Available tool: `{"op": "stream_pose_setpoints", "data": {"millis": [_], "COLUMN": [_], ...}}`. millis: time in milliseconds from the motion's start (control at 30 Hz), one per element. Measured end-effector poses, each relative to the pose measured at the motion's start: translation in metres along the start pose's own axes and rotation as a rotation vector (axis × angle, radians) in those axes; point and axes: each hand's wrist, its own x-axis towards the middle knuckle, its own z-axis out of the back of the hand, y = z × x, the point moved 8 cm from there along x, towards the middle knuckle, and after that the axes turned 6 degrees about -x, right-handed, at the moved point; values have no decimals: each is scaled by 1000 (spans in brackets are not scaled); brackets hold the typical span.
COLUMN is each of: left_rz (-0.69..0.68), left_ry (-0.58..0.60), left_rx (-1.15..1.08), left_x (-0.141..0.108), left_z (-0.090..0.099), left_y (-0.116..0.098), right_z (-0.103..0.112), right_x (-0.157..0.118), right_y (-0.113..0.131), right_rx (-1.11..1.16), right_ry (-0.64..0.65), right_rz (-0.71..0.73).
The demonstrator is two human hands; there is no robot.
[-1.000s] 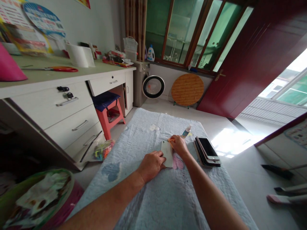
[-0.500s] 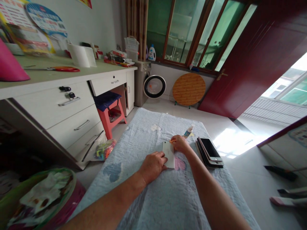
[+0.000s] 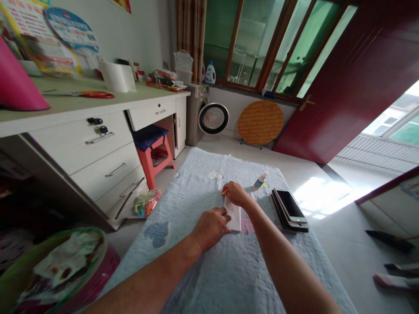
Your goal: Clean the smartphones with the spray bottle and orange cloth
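Observation:
A white smartphone point(image 3: 235, 219) lies on the pale blue quilted cloth point(image 3: 183, 192), its upper part covered by my hands. My left hand point(image 3: 212, 224) grips its left edge, fingers closed over it. At the far end, my right hand point(image 3: 235, 193) reaches across the phone's top, pinching a small orange cloth point(image 3: 224, 192) against its upper left corner. Most of that cloth is hidden under the fingers. A small spray bottle point(image 3: 259, 182) stands beyond my right hand. To the right sits a stack of phones point(image 3: 288, 209), the top one with its dark screen up.
A bin with crumpled tissues point(image 3: 104, 244) is at the lower left. The desk point(image 3: 72, 102) carries scissors point(image 3: 94, 94) and a paper roll point(image 3: 114, 76). A red stool point(image 3: 150, 161) is under it. A washing machine with its door open point(image 3: 213, 118) stands behind.
My right hand with the orange cloth has moved left, from the phone's upper right side to its upper left corner. My left hand stays on the phone's left edge.

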Motion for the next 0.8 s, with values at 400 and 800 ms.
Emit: {"op": "stream_pose_setpoints", "data": {"millis": [400,800], "left_rz": [125,42], "left_ry": [-188,-325], "left_rx": [-192,-204], "left_x": [-3,-3], "left_z": [3,6], "left_y": [14,19], "right_z": [-4,-13], "right_x": [-30,-85], "right_y": [27,46], "right_rx": [-137,56], "right_ry": [-14,-47], "right_rz": [160,224]}}
